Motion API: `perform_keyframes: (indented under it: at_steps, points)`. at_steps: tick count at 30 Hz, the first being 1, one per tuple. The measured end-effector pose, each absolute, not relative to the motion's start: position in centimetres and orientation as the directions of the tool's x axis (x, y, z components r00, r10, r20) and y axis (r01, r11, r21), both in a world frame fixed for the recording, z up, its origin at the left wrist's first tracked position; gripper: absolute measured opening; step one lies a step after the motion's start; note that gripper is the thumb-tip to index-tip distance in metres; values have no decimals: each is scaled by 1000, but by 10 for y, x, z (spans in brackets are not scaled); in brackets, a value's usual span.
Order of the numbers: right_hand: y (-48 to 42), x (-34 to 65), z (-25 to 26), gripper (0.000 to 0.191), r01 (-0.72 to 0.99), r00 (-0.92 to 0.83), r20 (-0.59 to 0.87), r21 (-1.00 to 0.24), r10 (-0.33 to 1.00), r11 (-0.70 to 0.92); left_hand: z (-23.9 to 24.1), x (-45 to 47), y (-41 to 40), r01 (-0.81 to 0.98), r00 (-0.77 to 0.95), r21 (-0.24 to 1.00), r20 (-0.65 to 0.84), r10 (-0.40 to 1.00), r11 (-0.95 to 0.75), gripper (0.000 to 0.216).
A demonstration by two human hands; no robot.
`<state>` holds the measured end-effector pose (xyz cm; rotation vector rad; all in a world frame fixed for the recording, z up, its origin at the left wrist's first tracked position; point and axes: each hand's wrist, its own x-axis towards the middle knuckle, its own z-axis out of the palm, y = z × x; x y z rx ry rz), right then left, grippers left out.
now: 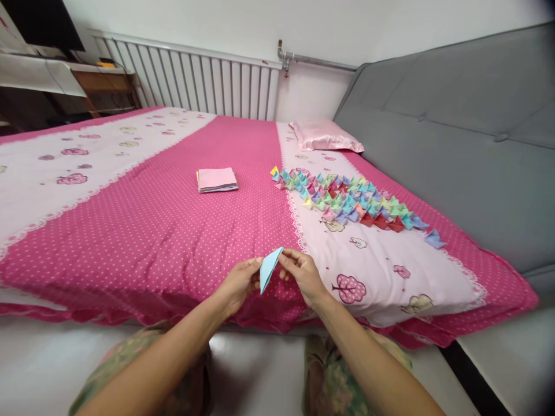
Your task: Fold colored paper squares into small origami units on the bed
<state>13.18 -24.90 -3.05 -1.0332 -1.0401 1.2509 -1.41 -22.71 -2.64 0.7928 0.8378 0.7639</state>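
Observation:
A light blue folded paper triangle (270,269) is held up between my two hands, just above the near edge of the bed. My left hand (241,283) pinches its left side between thumb and fingers. At its upper right corner, the thumb and fingers of my right hand (303,274) close on the paper. Farther off on the bed lies a stack of square paper sheets (217,179), pink on top. To the right, many small folded paper pieces (347,199) in blue, green, red, pink and yellow stand in rows.
The bed (130,231) has a pink dotted cover with white printed bands. A pink pillow (325,136) lies at the back, beside the grey padded headboard (455,115). Behind are a white radiator (195,75), and a desk (104,81) with a monitor (45,23).

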Motion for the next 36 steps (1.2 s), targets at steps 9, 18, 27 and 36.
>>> perform_keyframes:
  at_steps: [9,18,27,36]
  points:
    - [-249,130,-30,19,-209,1,33,-977,999,32,-32,-17,-225,-257,469,868,-273,840,425,25]
    - [-251,123,-41,32,56,-10,202,-978,979,202,-32,-11,-232,-234,467,878,-276,840,419,28]
    - [-253,124,-34,24,320,131,421,-875,898,363,-21,-13,-237,-240,620,887,-172,765,394,31]
    - [-254,125,-32,37,453,184,465,-822,866,346,-33,-7,-241,-15,468,990,-119,876,143,78]
